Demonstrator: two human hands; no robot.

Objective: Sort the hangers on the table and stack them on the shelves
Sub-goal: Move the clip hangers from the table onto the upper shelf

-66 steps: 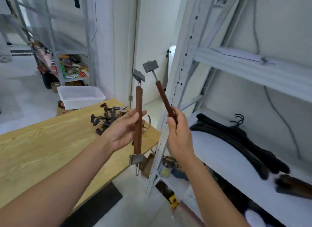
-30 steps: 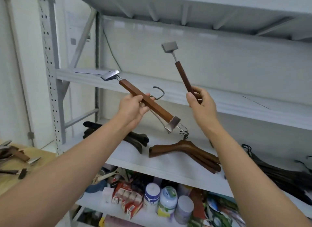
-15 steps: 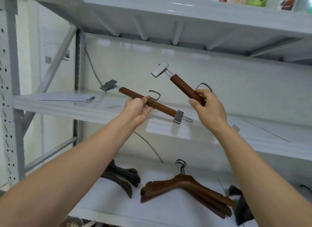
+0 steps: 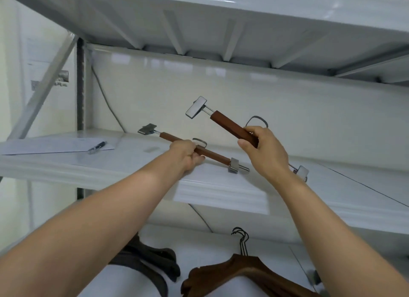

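Note:
My left hand (image 4: 185, 155) grips the middle of a brown wooden clip hanger (image 4: 213, 157) with metal clips at both ends, held low over the white middle shelf (image 4: 124, 164). My right hand (image 4: 263, 148) grips a second wooden clip hanger (image 4: 229, 125), tilted with its left clip raised above the shelf. On the shelf below lie a stack of brown wooden hangers (image 4: 241, 272) and a stack of dark hangers (image 4: 152, 261).
A sheet of paper (image 4: 53, 145) with a pen (image 4: 97, 146) lies at the left of the middle shelf. The upper shelf's underside (image 4: 221, 20) hangs overhead. A grey upright and diagonal brace (image 4: 48, 84) stand at the left. A cable runs down the back wall.
I turned from the table to the shelving. Both hands carried the clip hangers up to the middle shelf, and the left one has sunk close to the shelf surface.

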